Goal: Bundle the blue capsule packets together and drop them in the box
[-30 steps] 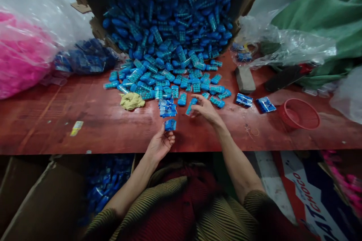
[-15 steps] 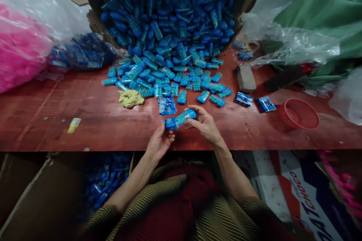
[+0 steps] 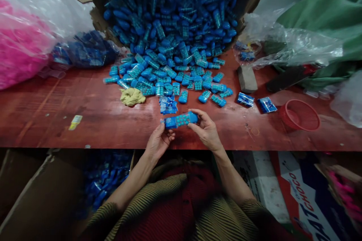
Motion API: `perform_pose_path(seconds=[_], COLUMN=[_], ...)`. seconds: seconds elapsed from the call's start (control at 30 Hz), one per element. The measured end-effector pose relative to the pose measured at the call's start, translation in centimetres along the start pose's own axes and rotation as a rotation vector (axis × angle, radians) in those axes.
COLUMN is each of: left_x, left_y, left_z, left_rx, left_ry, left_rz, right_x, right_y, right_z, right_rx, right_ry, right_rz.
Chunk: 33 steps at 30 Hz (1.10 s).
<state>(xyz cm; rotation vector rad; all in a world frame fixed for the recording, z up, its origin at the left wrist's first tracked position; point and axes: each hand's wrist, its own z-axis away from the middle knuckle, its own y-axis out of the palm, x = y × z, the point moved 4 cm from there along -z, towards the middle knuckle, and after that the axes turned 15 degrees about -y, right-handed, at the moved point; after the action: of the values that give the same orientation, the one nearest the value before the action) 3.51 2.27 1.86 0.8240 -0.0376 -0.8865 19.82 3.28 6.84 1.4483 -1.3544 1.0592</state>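
Note:
Over the front edge of the red table [image 3: 56, 113], my left hand [image 3: 158, 142] pinches a small blue wrapper [image 3: 170, 122]. My right hand [image 3: 206, 130] grips a clear tube with a blue cap [image 3: 186, 118], full of blue beads, lying level. The tube's left end meets the wrapper. A short stack of blue wrappers [image 3: 167, 105] lies just behind my hands. Beyond it a big heap of the same blue tubes [image 3: 175, 34] spills from a tipped cardboard box [image 3: 93, 22] onto the table.
A yellow rag [image 3: 131, 96] lies left of the wrapper stack. Two blue packets [image 3: 256, 102], a grey block [image 3: 246, 78] and a red basket [image 3: 299, 114] sit to the right. Plastic bags with pink items [image 3: 19, 52] and blue items [image 3: 85, 51] stand left. A box of blue pieces [image 3: 104, 180] sits under the table.
My right hand picked a tube from the heap's edge and brought it back to the wrapper in my left hand. The tube now lies level against the wrapper.

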Motion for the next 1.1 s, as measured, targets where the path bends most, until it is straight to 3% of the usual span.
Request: perform_pose_path(seconds=[0.23, 0.47, 0.83, 1.1], left_x=[-0.1, -0.3, 0.6, 0.9], left_y=[-0.2, -0.1, 0.2, 0.4], left_z=[0.0, 0.0, -0.1, -0.2], left_rx=[0.055, 0.012, -0.015, 0.011], left_ry=[0.05, 0.024, -0.039, -0.018], left_rz=[-0.003, 0.0, 0.039, 0.007], right_x=[0.1, 0.2, -0.2, -0.8], right_y=[0.4, 0.2, 0.6, 0.9], right_z=[0.9, 1.4, 2.2, 2.8], right_rx=[-0.08, -0.286, -0.384, -0.293], right_ry=[-0.003, -0.074, -0.185, -0.301], right_rz=[0.027, -0.015, 0.0, 0.14])
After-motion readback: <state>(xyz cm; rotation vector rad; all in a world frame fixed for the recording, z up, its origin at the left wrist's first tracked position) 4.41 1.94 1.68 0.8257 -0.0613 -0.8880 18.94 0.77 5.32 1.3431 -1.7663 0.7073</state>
